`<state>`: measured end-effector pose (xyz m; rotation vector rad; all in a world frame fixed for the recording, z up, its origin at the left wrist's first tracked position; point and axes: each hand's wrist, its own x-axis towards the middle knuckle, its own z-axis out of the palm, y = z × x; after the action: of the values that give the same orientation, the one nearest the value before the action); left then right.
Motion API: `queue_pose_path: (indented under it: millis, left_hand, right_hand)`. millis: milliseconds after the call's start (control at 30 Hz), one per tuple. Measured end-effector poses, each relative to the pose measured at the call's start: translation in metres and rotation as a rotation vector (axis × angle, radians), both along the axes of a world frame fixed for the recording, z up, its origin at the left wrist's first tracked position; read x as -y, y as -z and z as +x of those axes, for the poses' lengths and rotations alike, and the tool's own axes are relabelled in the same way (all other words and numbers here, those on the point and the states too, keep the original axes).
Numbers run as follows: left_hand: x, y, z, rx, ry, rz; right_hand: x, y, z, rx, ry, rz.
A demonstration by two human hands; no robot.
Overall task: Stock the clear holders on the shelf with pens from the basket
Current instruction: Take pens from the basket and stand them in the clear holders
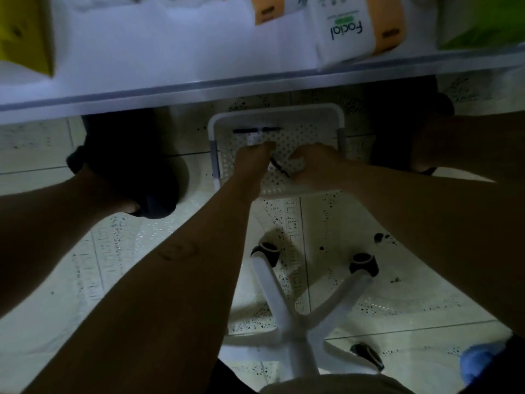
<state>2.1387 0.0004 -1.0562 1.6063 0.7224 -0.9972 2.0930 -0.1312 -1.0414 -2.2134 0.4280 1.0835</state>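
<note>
inside basket (pixel 326 116), pen (pixel 279 167) seemingly between left hand (pixel 254 156), right hand (pixel 315 163).

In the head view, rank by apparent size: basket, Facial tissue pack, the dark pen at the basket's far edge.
1. basket
2. Facial tissue pack, though it sits nearer the camera on the shelf, so true size is unsure
3. pen, clearly smallest
</note>
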Motion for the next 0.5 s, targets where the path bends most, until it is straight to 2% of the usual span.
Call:
queue_pose_path:
  millis: [167, 367, 500]
  left_hand:
    - [-0.017, -0.01, 0.002, -0.001, -0.014, -0.071]
    - [-0.022, -0.025, 0.005, 0.003, 0.052, -0.191]
    - [-0.022, -0.017, 0.012, -0.034, 0.037, -0.267]
  right_hand:
    - [-0.016, 0.023, 0.003, -0.028, -0.189, 0.035]
    - [-0.021, 0.019, -0.002, 0.049, -0.256, 0.062]
    - [-0.017, 0.012, -0.001, 0.101, -0.048, 0.031]
